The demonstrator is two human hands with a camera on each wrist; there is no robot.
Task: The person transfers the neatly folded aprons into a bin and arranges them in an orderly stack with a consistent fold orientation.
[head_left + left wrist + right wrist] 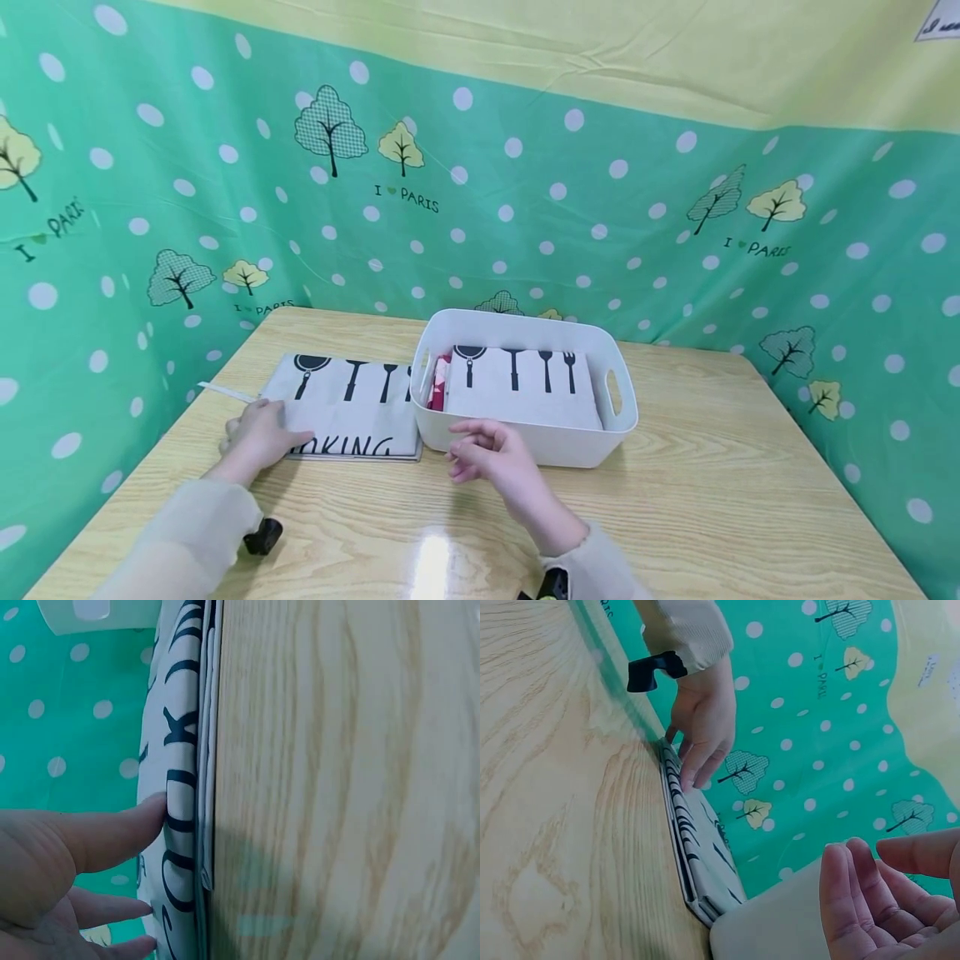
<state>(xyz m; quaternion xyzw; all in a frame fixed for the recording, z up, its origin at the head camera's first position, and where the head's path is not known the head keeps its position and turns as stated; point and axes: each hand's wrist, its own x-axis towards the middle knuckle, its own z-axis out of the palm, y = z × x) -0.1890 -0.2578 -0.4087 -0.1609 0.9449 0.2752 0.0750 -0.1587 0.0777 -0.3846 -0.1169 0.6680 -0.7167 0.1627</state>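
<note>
Folded cloth point(352, 408) lies under the flat, released left hand point(258, 433); right hand point(487, 454) hovers, grip loose, empty.

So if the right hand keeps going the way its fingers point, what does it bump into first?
Probably the near wall of the white basket; the right hand hovers just in front of it, though the exact depth is unclear.

Pale sheer beige sleeves point(197, 525), black wrist-worn camera mounts point(262, 536), bare hands.

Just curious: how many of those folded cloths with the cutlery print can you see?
2: one folded cloth on the table under the left hand, one cloth in the white basket. More may be hidden beneath.
</note>
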